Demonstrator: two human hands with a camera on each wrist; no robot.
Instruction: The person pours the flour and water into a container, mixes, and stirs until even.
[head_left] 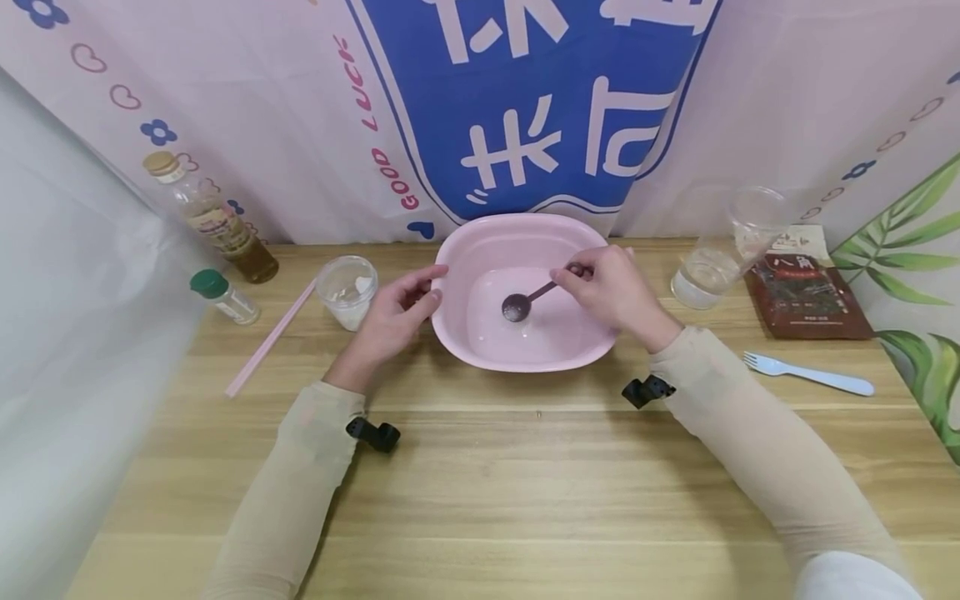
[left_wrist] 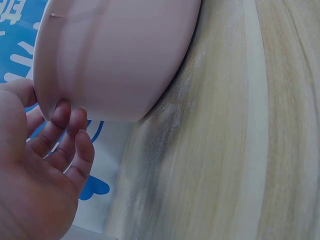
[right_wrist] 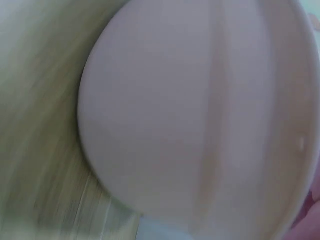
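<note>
A pink plastic basin (head_left: 517, 358) stands on the wooden table, with a small amount of clear liquid or wetness at its bottom. My left hand (head_left: 393, 317) grips its left rim; in the left wrist view, the fingers (left_wrist: 60, 117) curl under that rim. Between the thumb and fingers of my right hand (head_left: 615, 287) is the handle of a small dark brown measuring spoon (head_left: 516, 307). Its bowl is inside the basin, over the middle, and seems to hold something pale. The right wrist view is blurred and mostly filled by the basin's outer wall (right_wrist: 160, 115).
Left of the basin stand a clear tub with white contents (head_left: 347, 292), pink chopsticks (head_left: 272, 337), a green-capped shaker (head_left: 225, 297) and an oil bottle (head_left: 221, 225). At right are a cup of clear liquid (head_left: 705, 271), a brown packet (head_left: 810, 292) and a blue fork (head_left: 810, 373).
</note>
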